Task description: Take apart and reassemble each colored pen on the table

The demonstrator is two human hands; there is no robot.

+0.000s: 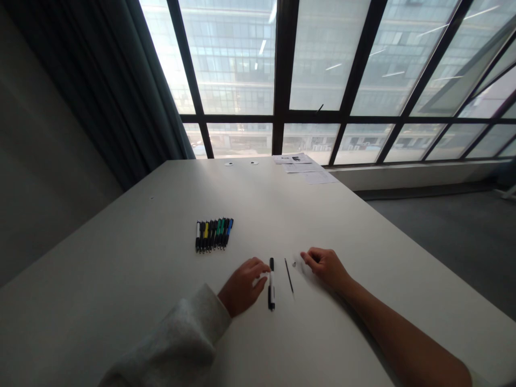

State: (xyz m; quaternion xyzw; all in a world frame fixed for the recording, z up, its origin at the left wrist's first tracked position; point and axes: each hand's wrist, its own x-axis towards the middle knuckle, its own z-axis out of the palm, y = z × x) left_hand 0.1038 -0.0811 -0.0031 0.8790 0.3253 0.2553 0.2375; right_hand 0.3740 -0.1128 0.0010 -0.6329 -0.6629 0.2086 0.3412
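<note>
Pen point(272, 293) lies on the table point(250, 199), a slim refill point(289, 275) between it and the right hand point(324, 266), a row of pens point(218, 232) beyond; its long axis runs near to far, clip end nearest. Left hand point(248, 282) has thumb and fingers parted at its edge; the right's curl, whether pinching I cannot tell.

White table point(258, 204), broad, smooth. From where I stand: row of pens point(213, 236) left of middle, side by side, white, yellow, black, green and blue among them. Nearer, a lone black-and-white pen point(273, 294); just right, a thin dark refill point(289, 275), then a tiny bit point(294, 264), too small to identify. Papers point(300, 168) at the far right edge.
</note>
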